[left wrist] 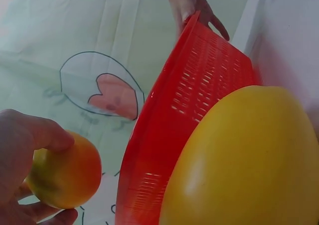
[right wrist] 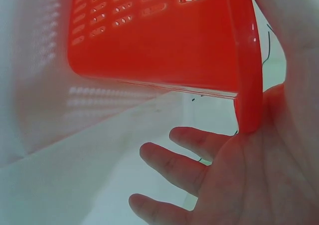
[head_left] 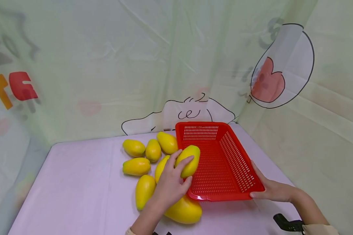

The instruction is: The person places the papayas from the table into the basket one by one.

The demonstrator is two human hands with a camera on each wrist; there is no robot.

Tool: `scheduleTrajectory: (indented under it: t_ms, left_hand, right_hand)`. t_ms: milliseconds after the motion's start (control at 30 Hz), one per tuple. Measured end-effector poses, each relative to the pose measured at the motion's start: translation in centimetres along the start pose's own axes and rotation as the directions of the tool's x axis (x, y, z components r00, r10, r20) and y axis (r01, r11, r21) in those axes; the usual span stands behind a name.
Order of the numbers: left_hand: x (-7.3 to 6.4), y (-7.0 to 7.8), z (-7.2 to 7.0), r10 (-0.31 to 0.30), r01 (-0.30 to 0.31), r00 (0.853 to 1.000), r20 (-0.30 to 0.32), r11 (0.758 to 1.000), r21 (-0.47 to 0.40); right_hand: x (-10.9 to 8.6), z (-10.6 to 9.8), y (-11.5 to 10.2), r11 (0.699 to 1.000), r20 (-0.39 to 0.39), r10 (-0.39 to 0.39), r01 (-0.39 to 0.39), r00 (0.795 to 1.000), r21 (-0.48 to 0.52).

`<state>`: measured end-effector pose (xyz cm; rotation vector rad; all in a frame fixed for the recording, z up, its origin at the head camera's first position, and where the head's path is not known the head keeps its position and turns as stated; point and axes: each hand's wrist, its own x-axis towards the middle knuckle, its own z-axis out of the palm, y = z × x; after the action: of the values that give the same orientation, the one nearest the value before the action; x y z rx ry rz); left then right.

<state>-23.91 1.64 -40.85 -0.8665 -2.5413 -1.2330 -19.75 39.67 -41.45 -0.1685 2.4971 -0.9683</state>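
Red plastic basket (head_left: pixel 223 197), head view: left hand (head_left: pixel 171 182) grips smooth yellow mango (head_left: pixel 195 161) at its left rim, more plump oval mangoes (head_left: pixel 136 166) alongside on lilac tabletop (head_left: pixel 82 182); right hand (head_left: pixel 272 189) holds near right corner. Step looks like loading; next move likely calls for clearing rim, lowering, releasing. Left wrist: held mango orange-green, glossy; another mango (left wrist: pixel 244 160) overlaps slotted wall. Right wrist: rim against palm, three fingers straight.
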Motion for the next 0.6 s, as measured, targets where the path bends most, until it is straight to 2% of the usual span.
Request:
scheduleTrajectory:
  t_ms: [600]
  left_hand:
    - [-0.3,0.4,2.0,0.026,-0.03,0.997,0.076,0.998,0.054]
  right_hand:
    - [-0.2,0.0,-0.5,1.0,-0.012,0.001,-0.001,1.0,-0.011]
